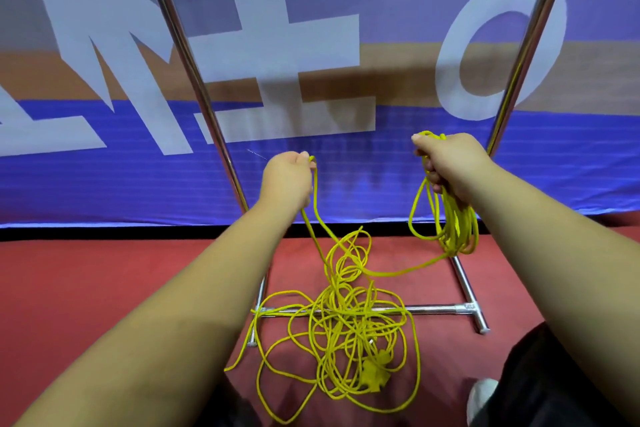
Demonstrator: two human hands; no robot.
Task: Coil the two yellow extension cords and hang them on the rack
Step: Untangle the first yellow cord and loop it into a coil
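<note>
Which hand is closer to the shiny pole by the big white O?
Right. The right hand is just beside that pole; the left hand is far off, near the other pole.

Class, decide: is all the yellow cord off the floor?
No: the right hand holds some loops, but a tangled pile of cord lies on the red floor.

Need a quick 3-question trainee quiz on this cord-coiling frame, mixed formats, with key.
1. True or false: the loose tangle of yellow cord lies across the rack's base bar.
2. Fill in: the left hand grips one strand that runs down to the tangle on the red ____.
3. Which hand holds the coiled loops? A) left hand B) right hand C) neither
Key: 1 true; 2 floor; 3 B.
</note>
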